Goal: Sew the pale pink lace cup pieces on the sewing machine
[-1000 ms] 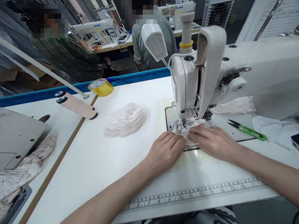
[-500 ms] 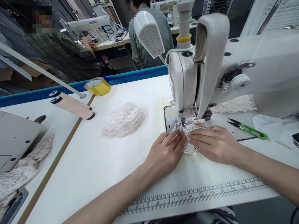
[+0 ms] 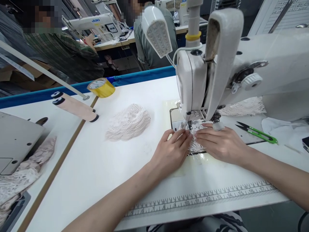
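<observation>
A piece of white lace point(image 3: 196, 146) lies under the needle and presser foot point(image 3: 189, 125) of the white sewing machine point(image 3: 193, 82). My left hand point(image 3: 172, 149) has its fingers bent together on the lace's left edge. From the right, my right hand point(image 3: 223, 143) holds the lace with close-set fingers pressed down on it; its thumb is hidden. A small pale piece is on a finger of the right hand. Both sets of fingertips are close in front of the presser foot.
Left of the machine lies a lace stack point(image 3: 129, 122); more lace point(image 3: 243, 107) is behind the needle area. Green thread snips point(image 3: 258, 132) lie at right. Yellow tape point(image 3: 101, 88) and thread cones point(image 3: 74, 106) stand at back left. A ruler strip point(image 3: 200, 199) runs along the front edge. Two people sit beyond.
The lace has moved a little away from me, under the presser foot, and a dark plate edge now shows in front of it. Both hands stay on the lace. The view has shifted slightly.
</observation>
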Demonstrator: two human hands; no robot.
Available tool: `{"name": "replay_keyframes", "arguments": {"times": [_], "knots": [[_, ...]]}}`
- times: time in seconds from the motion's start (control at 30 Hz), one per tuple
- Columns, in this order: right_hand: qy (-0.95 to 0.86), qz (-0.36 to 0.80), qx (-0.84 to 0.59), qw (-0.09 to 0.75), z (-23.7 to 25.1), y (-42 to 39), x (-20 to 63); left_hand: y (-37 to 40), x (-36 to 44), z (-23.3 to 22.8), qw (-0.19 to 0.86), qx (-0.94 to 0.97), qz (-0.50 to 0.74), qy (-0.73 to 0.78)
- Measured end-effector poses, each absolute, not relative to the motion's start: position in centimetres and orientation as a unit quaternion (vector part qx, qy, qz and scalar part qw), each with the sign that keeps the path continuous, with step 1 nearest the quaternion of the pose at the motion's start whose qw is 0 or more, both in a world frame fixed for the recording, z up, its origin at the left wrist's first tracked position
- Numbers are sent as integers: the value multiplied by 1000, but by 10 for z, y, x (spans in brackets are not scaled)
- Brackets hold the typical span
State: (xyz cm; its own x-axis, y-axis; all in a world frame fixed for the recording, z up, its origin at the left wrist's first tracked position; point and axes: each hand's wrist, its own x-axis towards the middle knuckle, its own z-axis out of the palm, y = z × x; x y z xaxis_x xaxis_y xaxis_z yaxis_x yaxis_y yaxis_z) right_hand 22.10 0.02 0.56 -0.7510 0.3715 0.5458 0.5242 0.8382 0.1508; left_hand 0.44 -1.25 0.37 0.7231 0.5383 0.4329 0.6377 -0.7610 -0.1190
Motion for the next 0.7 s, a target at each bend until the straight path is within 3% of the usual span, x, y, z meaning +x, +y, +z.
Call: {"name": "replay_keyframes", "arguments": {"times": [0.7], "knots": [[-917, -188, -231, 265, -1, -2, 218, -17, 3, 4, 120, -917, -225, -307]]}}
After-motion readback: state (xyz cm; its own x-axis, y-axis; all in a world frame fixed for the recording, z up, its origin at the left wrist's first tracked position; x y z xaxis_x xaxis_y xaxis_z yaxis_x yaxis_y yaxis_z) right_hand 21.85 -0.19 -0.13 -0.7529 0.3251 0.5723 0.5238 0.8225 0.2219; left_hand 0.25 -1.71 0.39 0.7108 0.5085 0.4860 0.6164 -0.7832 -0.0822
